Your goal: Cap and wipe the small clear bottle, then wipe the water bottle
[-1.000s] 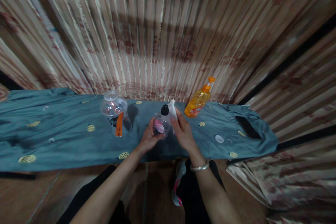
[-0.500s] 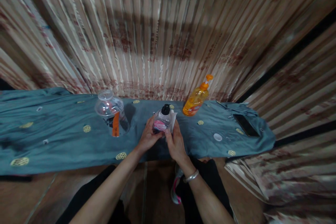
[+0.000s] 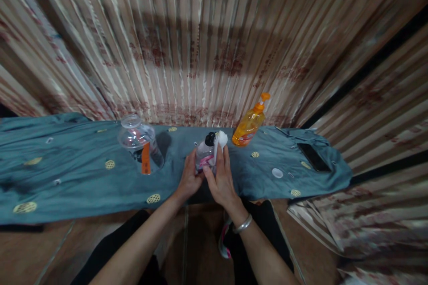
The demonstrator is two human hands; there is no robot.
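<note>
Small bottle (image 3: 205, 153): clear, black cap, pink label; upright at the near edge of the cloth-covered table, centre of view, between both hands; its place there lets one hand brace it while the other works its side.
Left hand (image 3: 189, 178): at 7 o'clock of the bottle; fingers curled about its lower body from the left, gripping it, seemingly to keep it upright and steady.
Right hand (image 3: 220, 178): at 5 o'clock of the bottle; fingers closed on a white cloth (image 3: 220, 140) and pressing it flat against the bottle's right side, the wad rising just past the cap; a silver bangle (image 3: 243, 224) sits on the wrist.
Orange pump bottle (image 3: 249, 124): at 2 o'clock, near, standing by the curtain; apart from the hands.
Clear jar (image 3: 140, 142): at 9 o'clock, near, with an orange strip on its side; untouched.
White cap (image 3: 277, 173): at 3 o'clock, lying flat on the cloth, well apart.
Black phone (image 3: 313, 157): farther at 3 o'clock, near the table's right end.
Teal tablecloth (image 3: 67, 173): spread under everything, dotted with yellow rounds.
Striped curtain (image 3: 200, 44): hanging behind, at 12 o'clock.
</note>
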